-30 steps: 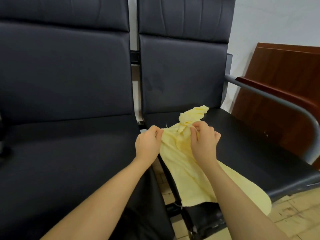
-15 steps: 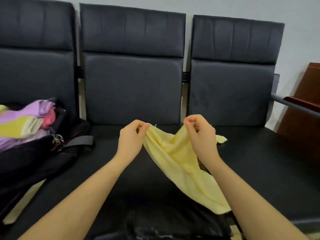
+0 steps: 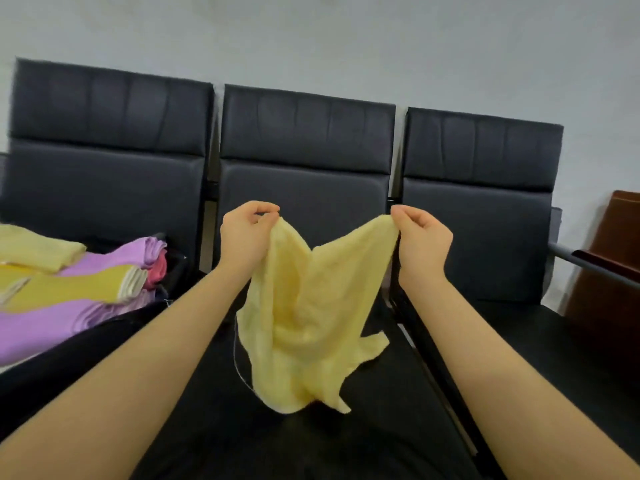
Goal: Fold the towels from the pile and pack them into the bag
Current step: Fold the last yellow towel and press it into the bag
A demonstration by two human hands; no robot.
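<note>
Pale yellow terry towel (image 3: 311, 306) hangs unfolded above the middle black seat (image 3: 207, 427), top corners pinched by left hand (image 3: 244, 233) and right hand (image 3: 422, 242). Folded purple, yellow and pink towels (image 3: 69, 285) sit stacked at the left seat's front edge, apparently in the black bag (image 3: 62, 362). Judgement: partly packed; this towel not yet folded.

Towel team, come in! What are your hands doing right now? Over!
Left hand and right hand each pinch a top corner of the yellow towel. Towel hangs unfolded over the middle seat. Nothing in the way.
</note>
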